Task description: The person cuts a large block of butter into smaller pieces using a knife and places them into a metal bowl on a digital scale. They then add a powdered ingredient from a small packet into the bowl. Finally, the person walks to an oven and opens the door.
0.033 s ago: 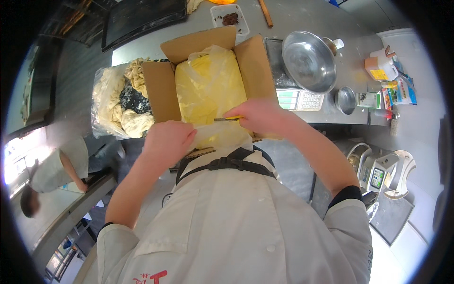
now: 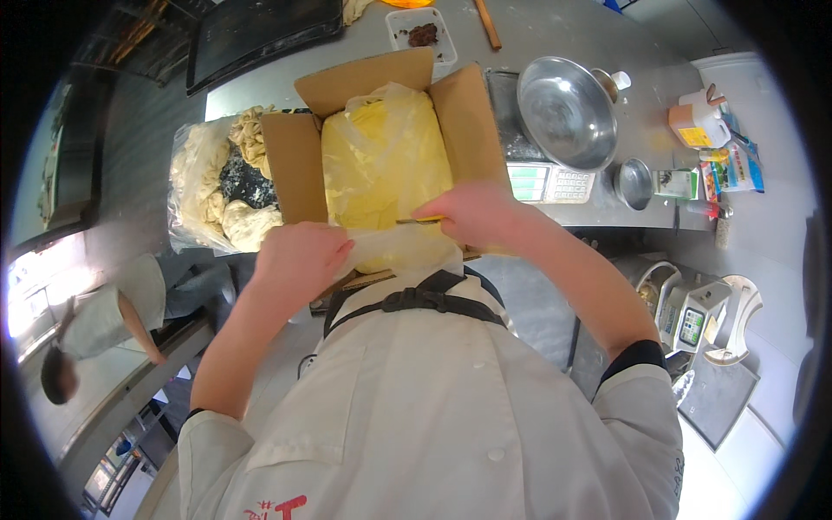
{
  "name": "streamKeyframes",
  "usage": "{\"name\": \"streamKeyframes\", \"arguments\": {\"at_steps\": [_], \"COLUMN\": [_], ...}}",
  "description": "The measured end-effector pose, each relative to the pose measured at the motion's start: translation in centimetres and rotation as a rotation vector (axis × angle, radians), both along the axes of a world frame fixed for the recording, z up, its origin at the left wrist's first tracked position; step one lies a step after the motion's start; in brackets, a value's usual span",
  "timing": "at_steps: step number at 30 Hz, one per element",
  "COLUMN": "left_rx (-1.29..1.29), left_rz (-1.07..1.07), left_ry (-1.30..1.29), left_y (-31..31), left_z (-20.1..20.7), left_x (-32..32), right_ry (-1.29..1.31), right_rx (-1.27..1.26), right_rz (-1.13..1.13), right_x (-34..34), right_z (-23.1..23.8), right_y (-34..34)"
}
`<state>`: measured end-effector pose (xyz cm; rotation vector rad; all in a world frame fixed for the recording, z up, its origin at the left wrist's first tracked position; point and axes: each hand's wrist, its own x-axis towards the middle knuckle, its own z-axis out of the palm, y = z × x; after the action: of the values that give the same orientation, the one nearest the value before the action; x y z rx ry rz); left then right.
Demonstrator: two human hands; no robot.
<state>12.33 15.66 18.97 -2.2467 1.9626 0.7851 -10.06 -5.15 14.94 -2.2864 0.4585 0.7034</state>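
Note:
An open cardboard box (image 2: 472,121) stands before me at the table's near edge, flaps spread. Inside is a large yellow, butter-like block (image 2: 381,165), partly covered by a clear plastic liner (image 2: 407,247) that is folded out over the near side. My left hand (image 2: 303,251) is closed on the liner at the box's near left corner. In my right hand (image 2: 481,215) is a yellow-handled utility knife (image 2: 425,220), its blade pointing left over the near part of the block. Whether the blade touches the block or the plastic, I cannot tell.
Left of the box lies a plastic bag of pale dough (image 2: 247,224). To the right are a large steel bowl (image 2: 568,113), a scale (image 2: 555,184) and a small bowl (image 2: 635,184). Behind stand a tub with brown paste (image 2: 422,36) and a black tray (image 2: 264,35). Another person (image 2: 117,321) is at far left.
My left hand has shifted slightly left with the liner. The knife in my right hand has moved a little to the right. The person at far left has moved a little.

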Motion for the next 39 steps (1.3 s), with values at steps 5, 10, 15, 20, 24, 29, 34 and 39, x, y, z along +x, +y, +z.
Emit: {"name": "streamKeyframes", "arguments": {"at_steps": [5, 10, 15, 20, 24, 29, 34, 39], "left_rx": [-0.013, -0.131, -0.200, 0.368, 0.012, -0.256, -0.305, -0.336], "left_rz": [0.009, -0.027, -0.077, -0.124, -0.367, -0.507, -0.556, -0.427], "left_ry": [-0.032, -0.369, -0.114, -0.007, -0.026, -0.042, -0.005, -0.032], "left_y": [2.7, 2.4, -2.7, -4.9, 0.5, 1.3, 1.6, 1.7], "left_z": [2.0, 1.1, -4.2, -7.7, -7.3, -5.8, -4.4, -2.1], "left_x": [3.5, 2.1, -5.8, -5.2, -4.2, -4.6, -2.9, -0.7], "right_ry": [-0.023, -0.082, -0.088, -0.155, -0.265, -0.052, 0.133, 0.280], "right_rx": [-0.043, -0.006, 0.051, 0.165, 0.354, 0.408, 0.296, 0.363], "right_rz": [-0.028, -0.224, -0.369, -0.459, -0.494, -0.279, -0.038, -0.098], "right_x": [-4.2, -6.0, -5.0, -5.2, -5.8, -1.9, -1.9, -2.1], "right_z": [-1.2, 1.3, 2.2, 0.9, -2.2, 0.4, -0.9, -1.0], "right_y": [-1.7, -2.4, -2.1, -1.8, -1.2, -0.9, -0.5, -1.4]}}
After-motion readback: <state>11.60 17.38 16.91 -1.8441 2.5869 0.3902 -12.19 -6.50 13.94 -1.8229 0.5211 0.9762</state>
